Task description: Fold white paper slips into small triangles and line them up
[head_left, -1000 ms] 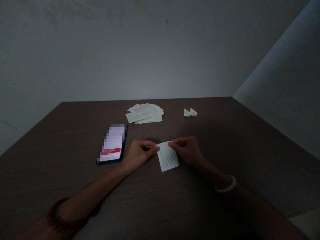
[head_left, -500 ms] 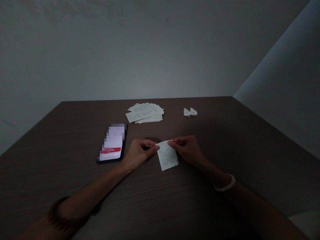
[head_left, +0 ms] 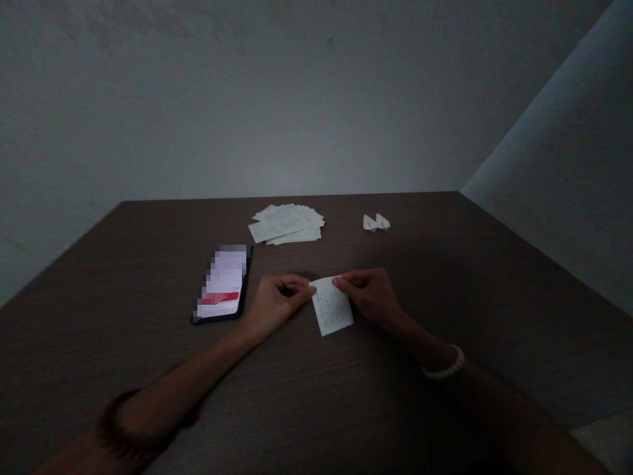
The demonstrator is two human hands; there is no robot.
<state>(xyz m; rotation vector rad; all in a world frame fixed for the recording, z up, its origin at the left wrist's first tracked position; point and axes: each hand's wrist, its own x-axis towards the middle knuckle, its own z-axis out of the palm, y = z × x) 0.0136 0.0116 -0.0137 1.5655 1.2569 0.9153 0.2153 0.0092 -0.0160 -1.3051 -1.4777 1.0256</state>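
Observation:
Between my hands is a small printed paper slip (head_left: 332, 311), its lower edge slightly uneven. My left hand (head_left: 279, 300) pinches its upper left corner between thumb and fingers. At the upper right corner, my right hand (head_left: 370, 295) grips the same slip, thumb on top. The slip tilts a little, with its lines of print facing me; the print is too small to read. Beyond it lies a loose pile of similar paper slips (head_left: 287, 223). A bow-shaped folded paper (head_left: 376, 223) rests farther back on the right.
A phone (head_left: 222, 284) with a lit, blurred screen lies left of my left hand on the dark wooden table (head_left: 277, 402). A grey wall (head_left: 291, 99) rises behind the table's back edge, and a second wall (head_left: 583, 165) runs along the right.
The slip's lower edge has shifted up very slightly. Both hands keep nearly the same places and grip; the phone, pile and folded paper are unmoved.

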